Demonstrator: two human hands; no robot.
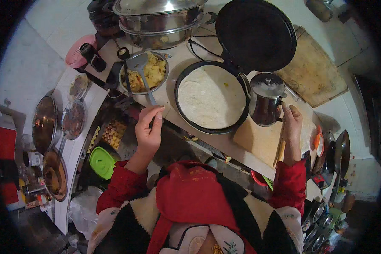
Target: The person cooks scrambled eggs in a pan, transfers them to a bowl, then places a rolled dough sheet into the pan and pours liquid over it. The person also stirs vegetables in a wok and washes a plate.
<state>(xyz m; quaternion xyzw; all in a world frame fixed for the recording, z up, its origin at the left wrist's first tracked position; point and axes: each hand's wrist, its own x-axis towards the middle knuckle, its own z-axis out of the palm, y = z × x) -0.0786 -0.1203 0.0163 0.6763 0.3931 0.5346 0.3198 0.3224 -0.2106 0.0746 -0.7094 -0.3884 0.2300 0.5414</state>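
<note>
My left hand (148, 130) is closed at the handle end of a grey spatula (143, 76); its fingers hide that end. The spatula's blade lies over a metal bowl (167, 71) of yellowish chunky food, perhaps potato. In front of me an electric griddle pan (178, 108) stands with its black lid (257, 35) raised. A pale round flatbread (211, 98) covers most of the pan's base. My right hand (292, 122) grips the handle side of a shiny metal mug (264, 109), which stands right of the pan. The mug's contents are hard to make out.
A wooden board (257, 135) lies under the mug; a larger stained board (314, 66) is behind it. A lidded steamer pot (160, 27) stands at the back. To the left are a pink basket (81, 50), lidded dishes (73, 120) and a tray of eggs (114, 133) below the counter.
</note>
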